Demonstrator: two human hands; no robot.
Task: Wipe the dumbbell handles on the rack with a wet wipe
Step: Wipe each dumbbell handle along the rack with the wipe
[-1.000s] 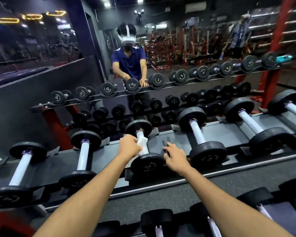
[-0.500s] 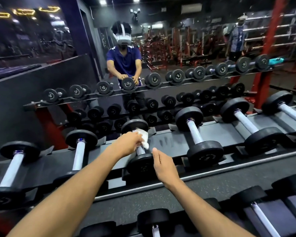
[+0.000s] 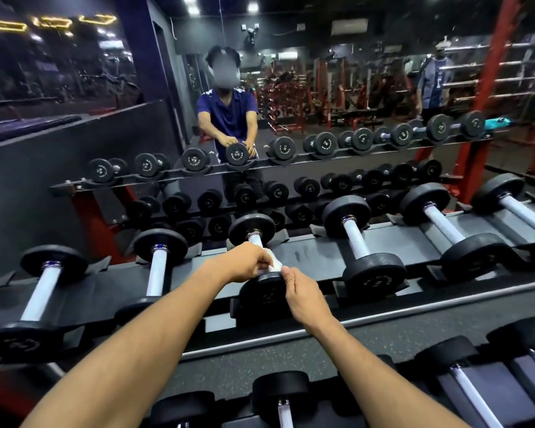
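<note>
Your left hand (image 3: 244, 262) covers most of the handle of the middle dumbbell (image 3: 261, 291) on the top tier of the rack (image 3: 306, 254); only a short stub of handle shows above the knuckles, below the far head. The wet wipe (image 3: 275, 264) is bunched in that grip, fingers curled round it, a white corner poking out on the right side. Whether the wipe touches the handle under the hand cannot be told.

Your right hand (image 3: 303, 293) sits on the near head of the same dumbbell, thumb tip just beside the wipe. Its fingers curl out of sight behind the palm; whether they clamp the head or only rest there is not clear.

Numbers on the near heads are too dark to read. Dumbbells at the left edge, right edge and along the bottom tier are cut off by the frame.

The rack tray is grey, with faint smears beside the wipe. Neighbouring dumbbells lie in their cradles, well apart, pale handles bare.

Behind the rack a mirror (image 3: 291, 103) shows a person in a blue shirt, more dumbbell rows, red frames, ceiling lights. The room is dim.
</note>
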